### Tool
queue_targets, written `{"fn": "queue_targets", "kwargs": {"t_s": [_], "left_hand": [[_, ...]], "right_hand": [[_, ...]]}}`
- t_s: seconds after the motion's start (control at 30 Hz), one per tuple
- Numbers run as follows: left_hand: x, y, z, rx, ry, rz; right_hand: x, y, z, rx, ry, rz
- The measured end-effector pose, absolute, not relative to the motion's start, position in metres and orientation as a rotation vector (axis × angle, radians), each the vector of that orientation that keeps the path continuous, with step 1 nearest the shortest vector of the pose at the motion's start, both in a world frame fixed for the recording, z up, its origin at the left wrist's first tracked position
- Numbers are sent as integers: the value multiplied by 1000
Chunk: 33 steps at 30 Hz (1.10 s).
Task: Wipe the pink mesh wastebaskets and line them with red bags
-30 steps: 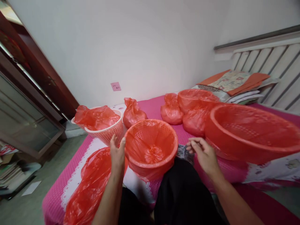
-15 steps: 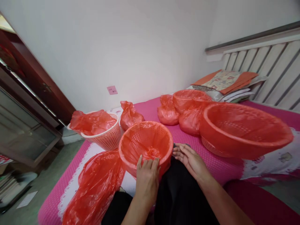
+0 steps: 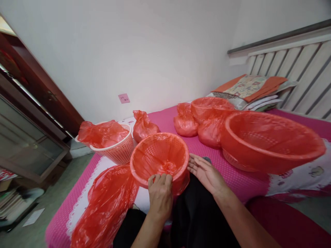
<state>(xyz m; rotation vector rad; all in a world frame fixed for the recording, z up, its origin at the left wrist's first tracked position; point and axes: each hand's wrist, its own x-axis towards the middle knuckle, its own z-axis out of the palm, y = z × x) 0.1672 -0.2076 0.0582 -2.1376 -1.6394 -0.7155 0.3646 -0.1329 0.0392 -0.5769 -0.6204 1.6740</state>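
A round plastic basket (image 3: 152,153), lined with a thin red plastic bag (image 3: 168,167), stands in front of me by my knees. The bag is folded over the rim and bunched up at the bottom. My left hand (image 3: 160,193) has its fingers curled over the near rim, gripping the basket edge and the bag on it. At the right side my right hand (image 3: 205,174) is open, its fingers stretched out against the bag-covered wall. Left of the basket, a loose red plastic bag (image 3: 108,203) spreads over the bed edge.
Pink baskets (image 3: 117,153) with a red bag inside stand behind left. Tied red bags (image 3: 144,129) sit near the wall. A large red-lined basket (image 3: 271,162) is at right. Folded cloths (image 3: 249,89) lie by the radiator (image 3: 307,75). Everything rests on a pink bedspread (image 3: 165,119).
My left fingers have curled tighter over the near rim. My right hand has shifted slightly left, up against the basket's side.
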Motion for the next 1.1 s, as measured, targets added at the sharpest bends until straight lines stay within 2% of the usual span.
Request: {"fn": "queue_targets", "kwargs": {"t_s": [0.3,0.43,0.63,0.77,0.9,1.0,1.1], "left_hand": [[85,-184,83,-2472,-1423,-422],[46,-190,101,-2437,-1429,-439],[103,-218,101,-2435,-1428,-539],[145,-205,90,-2346,-1624,-386],[145,-182,96,-2244,-1797,-198],[135,-169,107,-2227,-1831,-168],[125,-158,119,-2208,-1926,-165]], "right_hand": [[382,-139,36,-714,-644,1627],[381,-134,36,-725,-633,1601],[361,-128,41,-671,-683,1617],[355,-129,46,-632,-709,1643],[363,-131,39,-676,-696,1639],[366,-132,20,-767,-631,1602],[355,-134,-2,-792,-603,1701]]}}
